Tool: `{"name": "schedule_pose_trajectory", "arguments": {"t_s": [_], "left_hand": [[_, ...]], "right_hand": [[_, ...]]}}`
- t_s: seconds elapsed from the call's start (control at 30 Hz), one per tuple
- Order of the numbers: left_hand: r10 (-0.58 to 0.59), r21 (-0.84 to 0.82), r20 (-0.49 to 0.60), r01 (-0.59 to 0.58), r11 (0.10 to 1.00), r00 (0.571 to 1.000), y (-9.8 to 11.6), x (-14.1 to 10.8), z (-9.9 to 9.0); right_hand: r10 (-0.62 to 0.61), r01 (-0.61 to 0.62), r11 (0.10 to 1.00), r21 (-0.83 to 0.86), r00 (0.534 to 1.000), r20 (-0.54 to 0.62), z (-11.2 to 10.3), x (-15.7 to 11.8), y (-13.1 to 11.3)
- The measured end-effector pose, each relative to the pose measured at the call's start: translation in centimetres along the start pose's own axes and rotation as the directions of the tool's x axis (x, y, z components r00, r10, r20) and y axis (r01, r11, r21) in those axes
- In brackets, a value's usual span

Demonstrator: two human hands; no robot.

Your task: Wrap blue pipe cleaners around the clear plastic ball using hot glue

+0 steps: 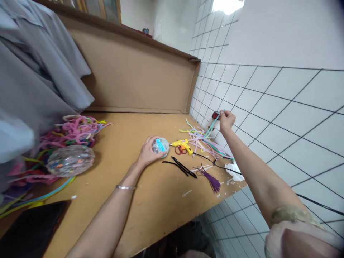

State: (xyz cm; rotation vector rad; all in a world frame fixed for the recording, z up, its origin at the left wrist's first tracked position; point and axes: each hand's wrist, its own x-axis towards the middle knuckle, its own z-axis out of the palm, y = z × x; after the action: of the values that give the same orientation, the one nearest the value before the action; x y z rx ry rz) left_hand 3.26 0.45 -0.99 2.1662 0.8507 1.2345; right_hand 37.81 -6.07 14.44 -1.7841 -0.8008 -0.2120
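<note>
Black tablet [34, 227] flat on the table [107, 211], nearest edge, at 8 o'clock; clock centred on the clear ball in hand. Purple tassel [212, 180] at 4 o'clock, loose threads toward the ball. Between them, closer in, black strips [180, 167] at 4 to 5 o'clock. White tissue [234, 172] past the tassel, beside a dark cord.

Clear ball [160, 146], blue patch on top, sits at the centre. Left hand [149, 151] grasps it from the 9 o'clock side, thumb and fingers curved around. Yellow glue gun [184, 145] at 3 o'clock, nozzle toward the ball; contact cannot be told. Red scissors [181, 150] partly under the gun.

Second ball [70, 161] at 9 o'clock, well apart, by a pink heap [80, 133]. Pastel strips [197, 138] scattered beyond the gun. Right hand [227, 120] at 2 o'clock, raised, fingertips pinching blue strips [211, 126].

Farther: co-worker's grey sleeve [61, 53] at 10, brown board [129, 68] at 11, tiled wall [268, 93] at 2.
</note>
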Motion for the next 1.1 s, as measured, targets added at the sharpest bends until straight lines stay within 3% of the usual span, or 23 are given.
{"name": "schedule_pose_trajectory", "arguments": {"t_s": [0.1, 0.23, 0.33, 0.43, 0.5, 0.53, 0.6, 0.67, 0.8, 0.87, 0.97, 1.1], "left_hand": [[0.002, -0.007, 0.010, -0.002, 1.000, 1.000, 0.0, 0.0, 0.0], [0.004, -0.034, -0.003, -0.004, 0.999, 1.000, 0.0, -0.1, 0.0], [0.029, -0.040, -0.010, -0.029, 0.999, 1.000, -0.1, -0.1, 0.1], [0.029, -0.050, -0.002, -0.029, 0.998, 1.000, -0.3, -0.1, 0.2], [0.038, -0.060, -0.014, -0.038, 0.997, 0.999, -0.4, -0.1, 0.2], [0.042, -0.065, -0.019, -0.043, 0.997, 0.999, -0.4, -0.1, 0.2], [0.037, -0.072, -0.032, -0.039, 0.997, 0.999, -0.3, -0.1, 0.2], [0.036, -0.087, -0.037, -0.039, 0.995, 0.999, -0.3, -0.1, 0.1], [0.044, -0.116, -0.039, -0.048, 0.992, 0.998, -0.4, 0.0, 0.2], [0.055, -0.122, -0.036, -0.059, 0.991, 0.998, -0.6, 0.1, 0.2], [0.080, -0.119, -0.024, -0.083, 0.989, 0.996, -1.0, 0.2, 0.3], [0.097, -0.116, -0.003, -0.096, 0.989, 0.995, -1.3, 0.3, 0.2]], "right_hand": [[-0.236, 0.226, 0.972, -0.068, 0.941, -0.241, -0.5, 0.1, -1.4], [-0.541, 0.552, 0.833, -0.035, 0.799, -0.264, -0.5, -1.7, -4.4], [-0.630, 0.657, 0.754, 0.017, 0.729, -0.267, -0.3, -4.2, -7.5], [-0.619, 0.673, 0.727, 0.137, 0.728, -0.295, -0.1, -6.3, -10.1], [-0.566, 0.626, 0.733, 0.265, 0.778, -0.273, 0.3, -7.0, -11.0], [-0.505, 0.566, 0.740, 0.363, 0.824, -0.256, 0.7, -7.2, -11.0], [-0.337, 0.377, 0.712, 0.592, 0.924, -0.182, 1.7, -7.6, -10.6], [-0.193, 0.145, 0.632, 0.762, 0.981, -0.027, 2.9, -8.2, -9.6], [-0.026, -0.192, 0.463, 0.865, 0.973, 0.230, 5.6, -11.4, -6.7], [-0.034, -0.281, 0.447, 0.849, 0.943, 0.330, 6.8, -13.8, -5.5], [-0.047, -0.287, 0.510, 0.811, 0.932, 0.360, 8.7, -17.2, -4.5], [-0.105, -0.171, 0.692, 0.701, 0.937, 0.333, 10.6, -20.4, -3.6]]}}
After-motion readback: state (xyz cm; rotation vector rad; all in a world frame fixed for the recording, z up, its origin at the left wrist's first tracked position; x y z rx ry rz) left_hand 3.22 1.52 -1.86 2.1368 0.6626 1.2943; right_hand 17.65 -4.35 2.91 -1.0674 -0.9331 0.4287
